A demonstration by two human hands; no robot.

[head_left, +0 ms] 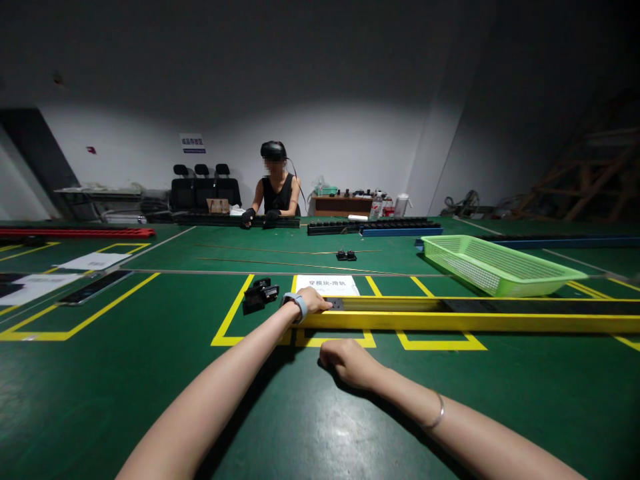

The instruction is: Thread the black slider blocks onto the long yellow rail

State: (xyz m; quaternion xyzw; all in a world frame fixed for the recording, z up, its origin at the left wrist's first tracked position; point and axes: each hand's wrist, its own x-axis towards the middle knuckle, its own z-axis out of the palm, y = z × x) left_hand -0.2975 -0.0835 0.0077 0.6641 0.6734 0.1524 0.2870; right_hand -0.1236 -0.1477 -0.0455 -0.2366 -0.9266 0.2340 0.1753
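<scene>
Beyond green table (pixel 125 400), pale wall (pixel 360 147)

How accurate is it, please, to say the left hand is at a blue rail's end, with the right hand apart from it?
Not quite: in the head view, that rail is yellow, not blue. The left hand is at its end, with the right hand apart from it.

Two bare hands (pixel 314 300) (pixel 353 363), one yellow rail (pixel 450 323), one lime basket (pixel 503 267)
</scene>
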